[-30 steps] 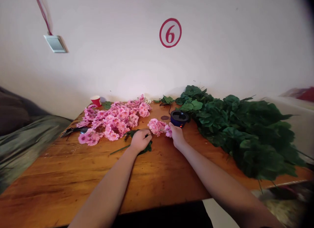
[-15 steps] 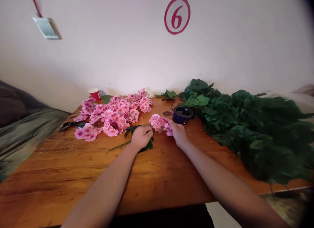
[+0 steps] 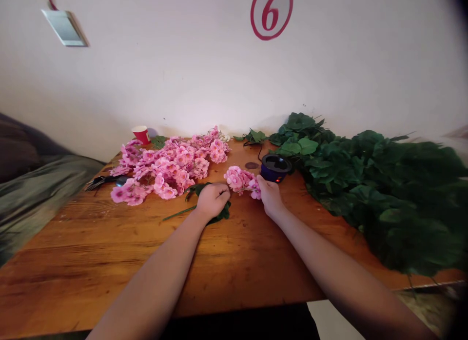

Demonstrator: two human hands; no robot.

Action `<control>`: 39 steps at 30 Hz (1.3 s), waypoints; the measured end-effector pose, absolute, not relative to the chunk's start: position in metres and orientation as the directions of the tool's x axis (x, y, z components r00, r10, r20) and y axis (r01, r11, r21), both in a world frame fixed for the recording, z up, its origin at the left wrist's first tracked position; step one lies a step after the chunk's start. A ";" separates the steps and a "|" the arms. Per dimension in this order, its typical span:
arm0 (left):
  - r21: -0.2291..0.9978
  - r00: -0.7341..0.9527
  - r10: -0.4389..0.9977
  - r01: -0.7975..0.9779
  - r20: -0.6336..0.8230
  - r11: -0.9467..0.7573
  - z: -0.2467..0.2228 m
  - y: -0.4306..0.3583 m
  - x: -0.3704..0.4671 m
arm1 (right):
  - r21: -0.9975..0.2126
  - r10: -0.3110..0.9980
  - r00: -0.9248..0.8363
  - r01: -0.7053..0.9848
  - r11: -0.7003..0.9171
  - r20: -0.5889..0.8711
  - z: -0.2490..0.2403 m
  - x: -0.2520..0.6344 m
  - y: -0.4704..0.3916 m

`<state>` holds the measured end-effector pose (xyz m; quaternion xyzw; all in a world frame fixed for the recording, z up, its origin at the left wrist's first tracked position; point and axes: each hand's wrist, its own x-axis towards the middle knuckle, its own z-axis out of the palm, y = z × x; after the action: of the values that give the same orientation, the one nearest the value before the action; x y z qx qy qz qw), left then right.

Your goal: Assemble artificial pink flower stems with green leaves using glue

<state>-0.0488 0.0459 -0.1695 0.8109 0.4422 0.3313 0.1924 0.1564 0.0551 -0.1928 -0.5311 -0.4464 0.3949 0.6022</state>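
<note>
One light pinch is serving us best: our right hand (image 3: 270, 196) is pinching blossoms (image 3: 238, 179) at the pot's (image 3: 273, 174) nine o'clock; our left hand (image 3: 212, 201) is curling over leaves (image 3: 224, 213), its grip hidden.

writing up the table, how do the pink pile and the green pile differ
The pink pile is mostly blossoms, while the green pile is mostly broad leaves. The pink pile takes up less of the table; the green pile is larger and reaches the table's near edge on the right. The pink pile lies left of the blue pot, the green pile right of it. Both are loose heaps.
</note>
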 end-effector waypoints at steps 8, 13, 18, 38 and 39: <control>0.610 0.380 0.851 0.594 0.363 -0.525 -0.171 0.047 -0.050 | -0.992 0.945 0.303 0.022 0.123 0.124 -0.195 0.157 0.056; 0.606 0.380 0.850 0.596 0.365 -0.527 -0.170 0.046 -0.050 | -0.993 0.940 0.320 0.030 0.117 0.120 -0.194 0.157 0.055; 0.603 0.382 0.853 0.603 0.357 -0.522 -0.169 0.046 -0.049 | -0.993 0.949 0.293 0.028 0.111 0.114 -0.192 0.155 0.053; 0.564 0.393 0.834 0.614 0.388 -0.552 -0.169 0.046 -0.048 | -0.989 0.950 0.276 0.059 0.135 0.146 -0.189 0.153 0.048; 0.563 0.392 0.833 0.615 0.389 -0.552 -0.169 0.046 -0.048 | -0.988 0.950 0.276 0.069 0.135 0.149 -0.189 0.153 0.048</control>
<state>-0.0477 0.0461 -0.1689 0.8175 0.4429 0.3283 0.1665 0.1533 0.0479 -0.1890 -0.5409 -0.4709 0.3744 0.5879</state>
